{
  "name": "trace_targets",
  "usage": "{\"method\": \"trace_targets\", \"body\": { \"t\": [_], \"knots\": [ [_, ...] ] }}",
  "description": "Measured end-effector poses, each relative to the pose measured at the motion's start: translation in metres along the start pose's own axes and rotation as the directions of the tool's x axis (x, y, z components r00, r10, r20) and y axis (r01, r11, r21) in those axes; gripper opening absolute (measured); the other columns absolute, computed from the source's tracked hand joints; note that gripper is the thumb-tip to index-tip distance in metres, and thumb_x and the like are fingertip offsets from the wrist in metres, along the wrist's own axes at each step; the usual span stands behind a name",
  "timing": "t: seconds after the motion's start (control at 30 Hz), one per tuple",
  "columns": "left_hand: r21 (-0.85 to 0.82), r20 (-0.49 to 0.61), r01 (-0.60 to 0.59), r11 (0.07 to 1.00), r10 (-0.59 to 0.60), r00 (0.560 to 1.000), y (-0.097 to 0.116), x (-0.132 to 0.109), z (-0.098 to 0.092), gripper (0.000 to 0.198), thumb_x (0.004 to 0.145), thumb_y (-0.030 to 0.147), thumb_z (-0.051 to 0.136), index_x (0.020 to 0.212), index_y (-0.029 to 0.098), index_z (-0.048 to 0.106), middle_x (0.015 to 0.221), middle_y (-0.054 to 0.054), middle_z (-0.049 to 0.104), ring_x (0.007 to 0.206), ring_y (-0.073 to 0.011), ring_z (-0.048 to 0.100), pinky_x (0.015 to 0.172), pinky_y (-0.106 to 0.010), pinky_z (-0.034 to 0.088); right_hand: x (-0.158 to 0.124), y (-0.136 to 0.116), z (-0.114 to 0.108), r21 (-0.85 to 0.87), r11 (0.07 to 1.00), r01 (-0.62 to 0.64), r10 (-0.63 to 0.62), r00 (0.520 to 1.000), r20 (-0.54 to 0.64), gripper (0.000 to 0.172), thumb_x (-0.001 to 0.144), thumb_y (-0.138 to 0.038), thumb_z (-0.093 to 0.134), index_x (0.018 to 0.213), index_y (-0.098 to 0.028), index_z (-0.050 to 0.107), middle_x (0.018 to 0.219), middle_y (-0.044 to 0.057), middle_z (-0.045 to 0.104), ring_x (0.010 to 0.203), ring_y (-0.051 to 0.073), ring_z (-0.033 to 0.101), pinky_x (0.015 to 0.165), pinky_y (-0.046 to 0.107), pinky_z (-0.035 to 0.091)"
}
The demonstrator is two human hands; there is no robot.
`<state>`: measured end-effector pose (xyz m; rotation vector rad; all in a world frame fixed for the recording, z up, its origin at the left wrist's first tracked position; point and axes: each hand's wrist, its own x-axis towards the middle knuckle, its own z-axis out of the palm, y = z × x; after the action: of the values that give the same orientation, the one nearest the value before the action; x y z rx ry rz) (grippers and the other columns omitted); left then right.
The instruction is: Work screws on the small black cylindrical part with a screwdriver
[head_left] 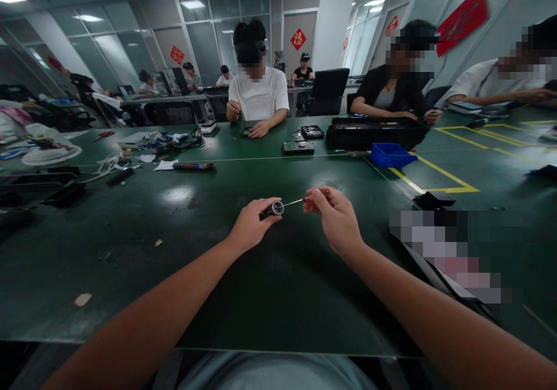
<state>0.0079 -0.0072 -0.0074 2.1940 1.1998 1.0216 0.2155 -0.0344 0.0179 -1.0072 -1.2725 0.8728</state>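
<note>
1. Green worktop (183, 274) stretched wide, with other people seated at its far side.
2. Left hand (250, 224) kept its grip clamped on a small dark part with a metal ring (275, 208), raised above the worktop, seemingly to steady it.
3. Right hand (333, 216) pinched a thin screwdriver (296, 202), its tip meeting the ring.

A dark green table mat (183, 274) carries yellow marking lines (439, 175); far right sits a bright blue plastic bin (389, 155), with red wall banners (462, 20) behind.
</note>
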Motion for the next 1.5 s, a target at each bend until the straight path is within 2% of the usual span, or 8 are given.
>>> {"method": "trace_targets", "body": {
  "t": [0.13,0.27,0.3,0.53,0.77,0.93,1.1,1.5],
  "knots": [
    [0.006,-0.030,-0.044,0.999,0.044,0.999,-0.001,0.003,-0.004,0.042,0.086,0.023,0.072,0.127,0.027,0.063,0.127,-0.004,0.066,0.119,-0.0227,0.058,0.108,-0.043,0.041,0.004,0.006,0.003,0.181,0.971,-0.154,0.165,0.985,-0.050,0.027,0.087,-0.047,0.062,0.089,-0.020,0.063,0.078,0.003,0.065,0.070,0.017,0.063,0.070,0.035,0.055],
    [0.016,0.008,-0.066,0.998,0.066,0.998,-0.002,0.006,-0.006,0.042,0.086,0.022,0.072,0.127,0.027,0.064,0.127,-0.004,0.067,0.120,-0.0224,0.058,0.107,-0.042,0.042,0.010,0.008,0.000,0.327,0.861,-0.389,0.397,0.917,0.044,0.030,0.087,-0.048,0.062,0.077,-0.020,0.059,0.060,0.000,0.056,0.054,0.016,0.055,0.067,0.038,0.056],
    [0.028,0.019,-0.064,0.998,0.063,0.998,-0.002,0.006,-0.007,0.042,0.086,0.022,0.072,0.127,0.027,0.064,0.126,-0.003,0.067,0.119,-0.0224,0.058,0.107,-0.042,0.042,0.011,0.009,-0.001,0.335,0.854,-0.397,0.407,0.912,0.045,0.030,0.087,-0.047,0.061,0.076,-0.020,0.059,0.059,-0.001,0.055,0.052,0.015,0.054,0.067,0.038,0.056],
    [0.079,0.039,-0.063,0.995,0.060,0.997,-0.002,0.004,-0.007,0.043,0.087,0.026,0.071,0.129,0.028,0.063,0.125,-0.003,0.067,0.117,-0.0228,0.058,0.105,-0.043,0.043,0.008,0.010,-0.006,0.095,0.989,-0.111,0.119,0.990,-0.081,0.025,0.092,-0.047,0.055,0.091,-0.023,0.058,0.077,0.001,0.062,0.067,0.016,0.060,0.064,0.032,0.053],
    [0.105,0.005,-0.084,0.991,0.084,0.996,-0.003,0.004,-0.006,0.042,0.086,0.026,0.072,0.127,0.028,0.063,0.124,-0.004,0.067,0.117,-0.0235,0.058,0.104,-0.044,0.043,0.001,-0.003,-0.005,-0.179,0.980,0.081,-0.082,0.997,0.001,0.023,0.097,-0.042,0.050,0.094,-0.021,0.058,0.076,0.002,0.064,0.068,0.016,0.061,0.066,0.032,0.050],
    [0.109,-0.017,-0.111,0.988,0.113,0.993,-0.001,0.003,-0.006,0.041,0.084,0.022,0.074,0.124,0.026,0.065,0.122,-0.004,0.069,0.114,-0.0225,0.059,0.102,-0.043,0.044,-0.002,-0.005,-0.003,-0.234,0.967,0.103,-0.077,0.990,0.118,0.022,0.096,-0.041,0.051,0.097,-0.021,0.059,0.078,0.002,0.068,0.071,0.017,0.065,0.069,0.034,0.052],
    [0.118,-0.015,-0.110,0.987,0.113,0.994,-0.002,0.004,-0.006,0.039,0.084,0.020,0.075,0.121,0.025,0.066,0.118,-0.003,0.070,0.111,-0.0216,0.061,0.100,-0.041,0.045,-0.002,-0.003,-0.003,-0.221,0.969,0.113,-0.080,0.985,0.155,0.021,0.095,-0.041,0.054,0.097,-0.021,0.062,0.080,0.003,0.068,0.073,0.017,0.066,0.070,0.034,0.052],
    [0.138,-0.031,-0.062,0.988,0.067,0.997,-0.004,0.004,-0.005,0.040,0.083,0.022,0.075,0.122,0.027,0.066,0.119,-0.003,0.069,0.112,-0.0231,0.060,0.101,-0.043,0.045,-0.001,-0.002,-0.001,-0.231,0.973,0.013,-0.001,0.999,0.051,0.022,0.095,-0.041,0.052,0.095,-0.020,0.060,0.083,0.005,0.070,0.074,0.019,0.066,0.070,0.035,0.053]
  ]
}}
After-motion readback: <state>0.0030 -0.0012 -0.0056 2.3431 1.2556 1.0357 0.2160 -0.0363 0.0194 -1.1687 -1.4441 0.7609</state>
